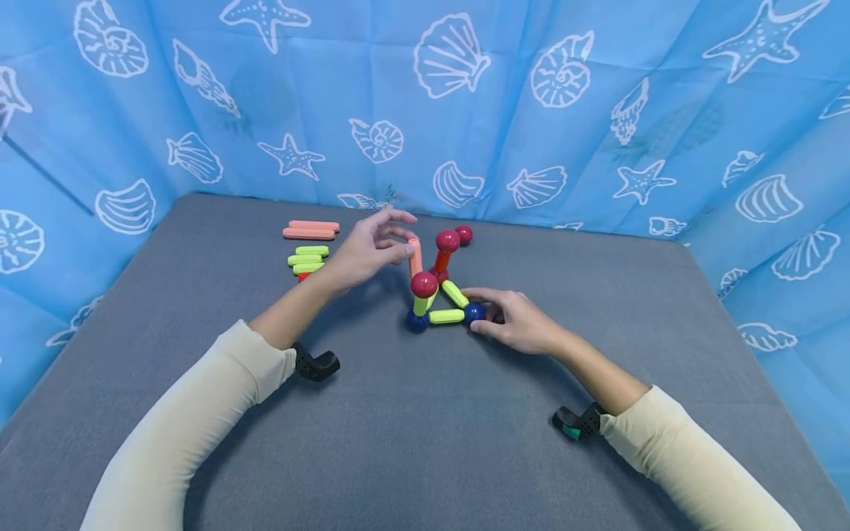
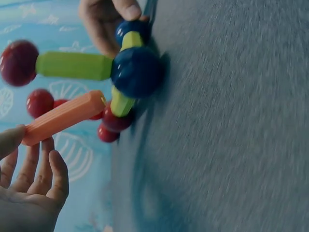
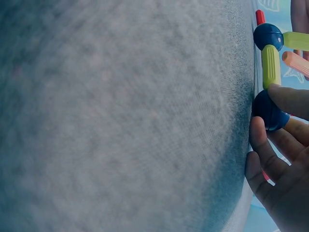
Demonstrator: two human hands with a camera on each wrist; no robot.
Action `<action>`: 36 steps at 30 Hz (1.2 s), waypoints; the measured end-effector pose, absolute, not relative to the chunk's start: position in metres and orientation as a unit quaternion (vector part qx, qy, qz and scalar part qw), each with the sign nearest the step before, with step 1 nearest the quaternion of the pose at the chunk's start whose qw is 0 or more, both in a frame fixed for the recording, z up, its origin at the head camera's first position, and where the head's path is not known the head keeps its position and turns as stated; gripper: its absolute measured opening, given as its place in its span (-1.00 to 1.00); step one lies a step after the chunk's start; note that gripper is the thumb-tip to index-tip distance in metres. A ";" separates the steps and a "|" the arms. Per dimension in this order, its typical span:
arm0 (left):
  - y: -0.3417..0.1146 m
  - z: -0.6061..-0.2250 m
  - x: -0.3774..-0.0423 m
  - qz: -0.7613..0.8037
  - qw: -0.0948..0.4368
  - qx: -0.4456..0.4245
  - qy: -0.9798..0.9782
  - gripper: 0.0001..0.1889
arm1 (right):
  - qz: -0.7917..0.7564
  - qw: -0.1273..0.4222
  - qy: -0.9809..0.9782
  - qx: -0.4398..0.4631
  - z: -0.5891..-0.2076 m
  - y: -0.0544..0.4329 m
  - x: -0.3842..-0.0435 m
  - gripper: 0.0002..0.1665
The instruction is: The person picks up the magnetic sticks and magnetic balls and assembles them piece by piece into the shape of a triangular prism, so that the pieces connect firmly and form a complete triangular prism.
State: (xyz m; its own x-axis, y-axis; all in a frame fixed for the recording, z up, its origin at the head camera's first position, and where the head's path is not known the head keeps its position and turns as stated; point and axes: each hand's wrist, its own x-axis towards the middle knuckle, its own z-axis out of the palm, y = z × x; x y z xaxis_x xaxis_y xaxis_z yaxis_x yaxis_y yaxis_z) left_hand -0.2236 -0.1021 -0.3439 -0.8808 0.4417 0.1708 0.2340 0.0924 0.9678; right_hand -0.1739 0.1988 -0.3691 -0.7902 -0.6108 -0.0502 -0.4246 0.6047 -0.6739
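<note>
My left hand [image 1: 368,249] pinches one end of an orange rod [image 2: 65,118] between thumb and fingers; its other end points at the ball-and-rod structure. That structure stands on the table with a triangle of yellow-green rods [image 1: 446,316] joining two blue balls and a red one. A green rod [image 2: 75,65] rises from the left blue ball [image 2: 137,72], topped by a red ball [image 1: 423,285]. Behind it, a red rod [image 1: 442,261] carries another red ball [image 1: 448,240]. With thumb and fingers, my right hand [image 1: 521,321] grips the right blue ball [image 3: 269,110].
Two orange rods [image 1: 309,234] lie on the grey table [image 1: 425,435] at the back left. Several yellow-green rods [image 1: 307,259] and a red piece [image 1: 303,277] lie nearer. One loose-looking red ball [image 1: 464,234] sits behind the structure. A blue shell-print curtain [image 1: 398,88] borders the table.
</note>
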 end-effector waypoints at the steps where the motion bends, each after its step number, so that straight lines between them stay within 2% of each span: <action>1: -0.099 -0.345 -0.223 0.633 0.085 0.233 0.733 -0.55 | -0.335 0.140 0.885 -0.292 -0.369 0.199 -0.174 -0.32; 9: -0.087 -0.353 -0.222 0.646 0.107 0.245 0.715 -0.59 | -0.333 0.134 0.885 -0.295 -0.369 0.198 -0.175 -0.34; 16: -0.079 -0.355 -0.220 0.657 0.113 0.231 0.709 -0.53 | -0.333 0.135 0.886 -0.294 -0.370 0.199 -0.175 -0.36; 29: -0.072 -0.359 -0.220 0.640 0.107 0.231 0.725 -0.55 | -0.335 0.137 0.885 -0.292 -0.370 0.199 -0.175 -0.34; 33: -0.078 -0.360 -0.215 0.607 0.108 0.241 0.750 -0.60 | -0.337 0.137 0.884 -0.292 -0.369 0.199 -0.174 -0.35; 36: -0.086 -0.364 -0.207 0.555 0.131 0.261 0.779 -0.51 | -0.337 0.137 0.884 -0.293 -0.369 0.199 -0.174 -0.34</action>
State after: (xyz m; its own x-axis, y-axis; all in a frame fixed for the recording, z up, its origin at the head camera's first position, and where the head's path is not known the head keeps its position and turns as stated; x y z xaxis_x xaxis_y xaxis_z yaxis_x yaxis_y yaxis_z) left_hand -0.2069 -0.0861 -0.3644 -0.8292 0.5525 0.0848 0.2607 0.2479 0.9331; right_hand -0.1743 0.1989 -0.3694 -0.7907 -0.6106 -0.0447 -0.4262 0.6013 -0.6759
